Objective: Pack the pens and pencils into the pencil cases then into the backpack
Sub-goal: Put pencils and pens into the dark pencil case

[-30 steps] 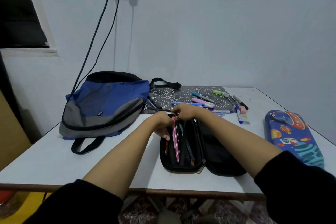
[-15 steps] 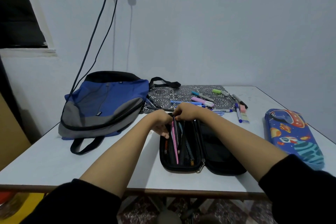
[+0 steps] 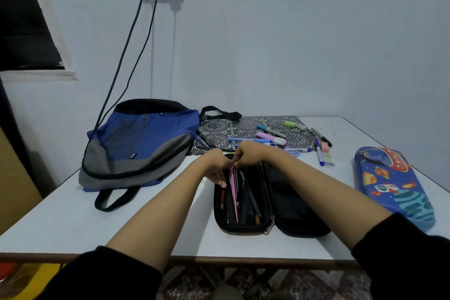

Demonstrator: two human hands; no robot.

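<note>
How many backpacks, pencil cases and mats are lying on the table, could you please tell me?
Backpack: 1
Pencil cases: 2, the open black case and the shut blue space-print case
Patterned mat: 1
Total: 4

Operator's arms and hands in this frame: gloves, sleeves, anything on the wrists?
No gloves: left hand and right hand are bare, with nothing visible on the wrists. The black left sleeve and right sleeve end near the elbows, forearms uncovered.
</note>
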